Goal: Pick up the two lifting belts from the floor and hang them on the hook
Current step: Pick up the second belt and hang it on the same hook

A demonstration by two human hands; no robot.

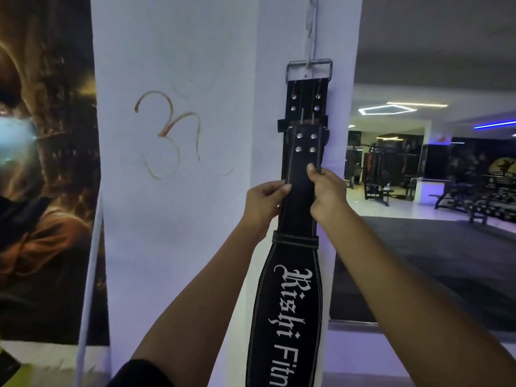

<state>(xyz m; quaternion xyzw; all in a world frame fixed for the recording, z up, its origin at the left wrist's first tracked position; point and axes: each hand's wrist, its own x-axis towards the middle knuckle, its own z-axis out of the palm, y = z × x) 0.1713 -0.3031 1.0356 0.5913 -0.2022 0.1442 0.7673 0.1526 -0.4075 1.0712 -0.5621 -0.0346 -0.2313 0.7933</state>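
A black leather lifting belt [290, 303] with white lettering hangs down the white pillar. Behind its top end a second black belt [305, 99] hangs by its metal buckle [308, 69] from a hook [308, 67] on a chain. My left hand [265, 203] pinches the front belt's left edge just below its rivets. My right hand [325, 191] grips the right edge at the same height, thumb on the belt's face. The front belt's own buckle is hidden against the rear belt.
The white pillar [178, 191] bears a faded orange symbol. A dark poster [47, 163] covers the wall at left, with a white pipe [89, 275] beside it. To the right lie a dark floor mat [446, 261] and gym machines [391, 169] farther back.
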